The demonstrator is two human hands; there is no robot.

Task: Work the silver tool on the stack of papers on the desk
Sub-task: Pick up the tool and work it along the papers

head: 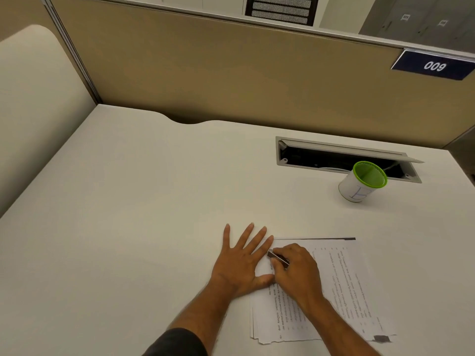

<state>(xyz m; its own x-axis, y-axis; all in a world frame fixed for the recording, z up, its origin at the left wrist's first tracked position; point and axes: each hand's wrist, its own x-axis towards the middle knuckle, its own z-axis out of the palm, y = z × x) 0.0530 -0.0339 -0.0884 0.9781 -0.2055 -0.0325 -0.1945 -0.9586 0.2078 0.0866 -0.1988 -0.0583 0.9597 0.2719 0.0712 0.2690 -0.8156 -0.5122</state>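
A stack of printed papers lies on the white desk at the lower right, its sheets slightly fanned at the near edge. My right hand grips a small silver and dark tool at the stack's far left corner. My left hand lies flat with fingers spread, partly on the desk and with thumb and fingertips on the left edge of the papers. Most of the tool is hidden under my right fingers.
A white cup with a green mesh rim stands at the back right, in front of an open cable tray set into the desk. A tan partition walls off the far edge.
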